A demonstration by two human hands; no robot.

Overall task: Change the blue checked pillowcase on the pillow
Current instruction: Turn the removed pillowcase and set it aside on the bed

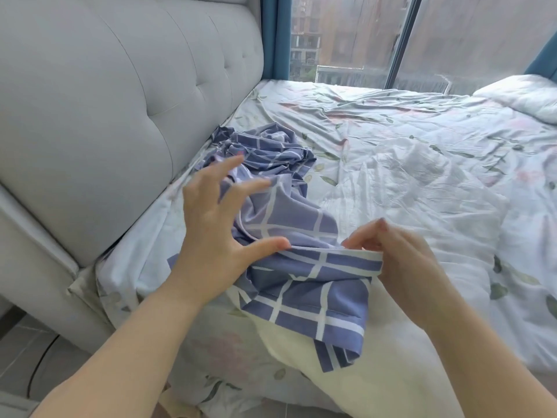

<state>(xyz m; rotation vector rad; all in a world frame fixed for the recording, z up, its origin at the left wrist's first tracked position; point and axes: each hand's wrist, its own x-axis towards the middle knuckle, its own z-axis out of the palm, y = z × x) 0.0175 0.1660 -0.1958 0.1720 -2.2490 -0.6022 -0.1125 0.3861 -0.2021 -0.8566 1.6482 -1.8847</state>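
The blue checked pillowcase (pixel 304 285) lies crumpled on the bed, stretching from the headboard side toward the near edge. My right hand (pixel 404 260) pinches its hem at the right end and holds the edge taut. My left hand (pixel 220 224) hovers over the cloth with fingers spread; its thumb touches the same hem. A white bare pillow (pixel 422 191) lies on the bed just right of the pillowcase. A second white pillow (pixel 524 98) rests at the far right corner.
The bed has a floral sheet (pixel 361 122). A grey padded headboard (pixel 105 116) runs along the left. A large window (pixel 422 40) with blue curtains stands beyond the bed. Tiled floor (pixel 27 363) shows at lower left.
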